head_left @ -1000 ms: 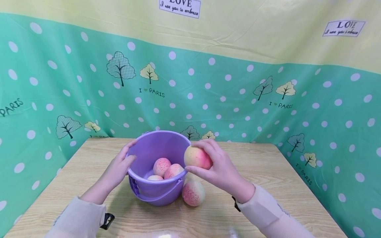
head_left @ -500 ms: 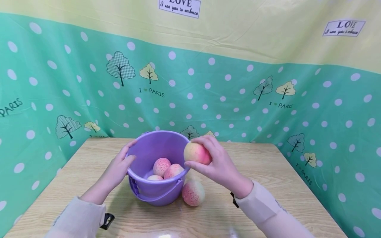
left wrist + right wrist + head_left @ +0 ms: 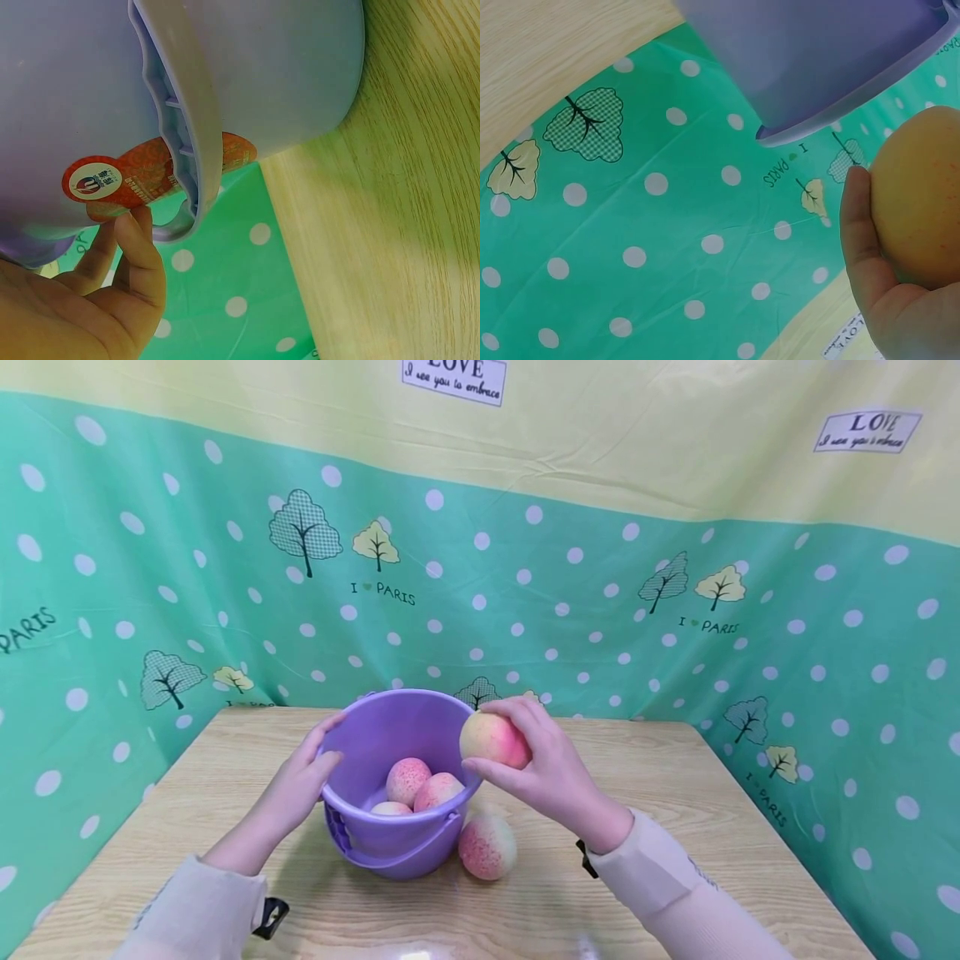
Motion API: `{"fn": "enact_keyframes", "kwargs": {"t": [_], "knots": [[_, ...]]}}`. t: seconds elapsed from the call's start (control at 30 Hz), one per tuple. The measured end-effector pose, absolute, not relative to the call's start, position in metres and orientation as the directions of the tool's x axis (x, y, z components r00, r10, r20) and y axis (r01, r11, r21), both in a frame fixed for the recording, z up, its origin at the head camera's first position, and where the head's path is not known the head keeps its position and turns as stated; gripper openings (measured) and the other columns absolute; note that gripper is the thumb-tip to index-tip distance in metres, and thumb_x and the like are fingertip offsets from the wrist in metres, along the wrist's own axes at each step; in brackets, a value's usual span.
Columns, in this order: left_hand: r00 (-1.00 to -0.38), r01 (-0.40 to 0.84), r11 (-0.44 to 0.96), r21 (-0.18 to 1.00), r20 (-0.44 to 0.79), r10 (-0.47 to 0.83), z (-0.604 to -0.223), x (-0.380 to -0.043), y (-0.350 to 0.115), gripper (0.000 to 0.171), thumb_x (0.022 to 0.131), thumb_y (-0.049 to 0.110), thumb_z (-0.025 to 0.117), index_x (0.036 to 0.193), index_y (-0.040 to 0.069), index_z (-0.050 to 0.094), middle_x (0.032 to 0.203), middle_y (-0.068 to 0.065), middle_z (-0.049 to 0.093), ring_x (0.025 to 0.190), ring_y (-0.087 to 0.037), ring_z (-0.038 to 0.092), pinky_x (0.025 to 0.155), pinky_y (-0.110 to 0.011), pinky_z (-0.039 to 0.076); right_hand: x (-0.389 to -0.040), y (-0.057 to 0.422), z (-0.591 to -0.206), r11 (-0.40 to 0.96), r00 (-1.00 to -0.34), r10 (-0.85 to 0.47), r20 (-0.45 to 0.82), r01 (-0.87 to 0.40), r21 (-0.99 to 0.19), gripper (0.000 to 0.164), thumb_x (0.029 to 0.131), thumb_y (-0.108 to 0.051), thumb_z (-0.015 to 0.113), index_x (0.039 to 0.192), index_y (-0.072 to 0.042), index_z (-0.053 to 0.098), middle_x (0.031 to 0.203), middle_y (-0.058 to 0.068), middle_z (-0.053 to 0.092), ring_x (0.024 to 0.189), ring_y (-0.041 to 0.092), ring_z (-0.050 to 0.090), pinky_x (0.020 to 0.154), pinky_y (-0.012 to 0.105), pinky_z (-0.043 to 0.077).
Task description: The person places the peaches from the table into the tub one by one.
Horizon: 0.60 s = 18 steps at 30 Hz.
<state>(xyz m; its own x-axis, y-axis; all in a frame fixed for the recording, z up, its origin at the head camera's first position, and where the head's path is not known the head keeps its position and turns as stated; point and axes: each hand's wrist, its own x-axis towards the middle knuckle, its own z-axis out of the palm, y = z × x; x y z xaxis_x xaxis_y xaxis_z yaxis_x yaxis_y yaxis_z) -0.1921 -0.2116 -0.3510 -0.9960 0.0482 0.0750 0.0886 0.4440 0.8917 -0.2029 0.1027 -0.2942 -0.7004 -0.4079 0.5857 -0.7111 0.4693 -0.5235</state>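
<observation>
A purple bucket stands on the table, its mouth toward me. Its left rim is held by my left hand, thumb over the inside and fingers on the outer wall near a red sticker. Inside lie a speckled pink peach, a second peach and a third one mostly hidden by the front rim. My right hand grips a yellow-and-pink peach at the bucket's right rim. Below that hand, a speckled pink-and-pale peach rests on the table beside the bucket.
The bucket's handle hangs down along the front. Wood-grain tabletop spreads around, with green dotted cloth rising behind and on both sides. Dark straps show at the wrists.
My right hand has shifted slightly left and up with the peach, which now overlaps the bucket's right rim a little more. Left hand and bucket have stayed in place.
</observation>
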Motion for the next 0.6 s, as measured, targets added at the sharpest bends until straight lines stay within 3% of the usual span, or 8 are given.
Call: {"fn": "enact_keyframes", "kwargs": {"t": [0.6], "knots": [[-0.996, 0.091, 0.446, 0.890, 0.078, 0.047, -0.3513, -0.1924, -0.2122, 0.059, 0.104, 0.022, 0.036, 0.160, 0.019, 0.017, 0.162, -0.024, 0.020, 0.134, -0.050, 0.042, 0.094, -0.054, 0.054, -0.2046, 0.0928, -0.2917, 0.446, -0.692, -0.412, 0.593, -0.721, -0.531, 0.050, 0.077, -0.028, 0.085, 0.120, -0.021, 0.062, 0.118, -0.007, 0.061, 0.107, 0.011, 0.056, 0.081, 0.031, 0.057]]}}
